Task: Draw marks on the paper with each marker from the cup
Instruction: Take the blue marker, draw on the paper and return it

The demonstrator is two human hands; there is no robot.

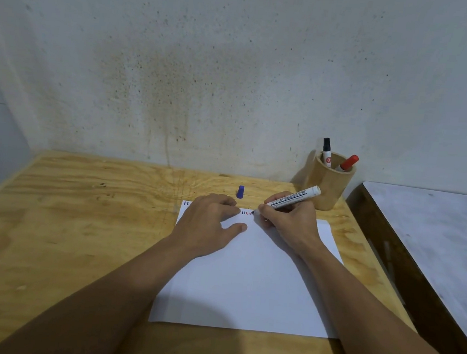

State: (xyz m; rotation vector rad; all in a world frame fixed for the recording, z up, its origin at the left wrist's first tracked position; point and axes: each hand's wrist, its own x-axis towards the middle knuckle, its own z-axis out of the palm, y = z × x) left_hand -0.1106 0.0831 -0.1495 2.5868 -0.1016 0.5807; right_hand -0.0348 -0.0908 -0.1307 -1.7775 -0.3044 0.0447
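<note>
Head view: right hand (290, 225) fingers pinching marker (290, 201); left hand (208, 223) fingers flat on paper (244, 286).

I see white paper (244, 286) flat on the wood, short marks (246, 213) along its far edge. White marker (293, 199) uncapped, tip on paper. Black-capped marker (327, 151) and red-capped marker (348, 162) stand in the wooden cup (329, 186).

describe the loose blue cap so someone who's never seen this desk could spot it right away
Start at the plywood table and find the white paper on it. Just past the paper's far edge, left of the wooden cup, lies the blue cap on bare wood. It is the only small blue piece there, lying loose with no marker attached, unlike the black and red capped markers in the cup.
</note>
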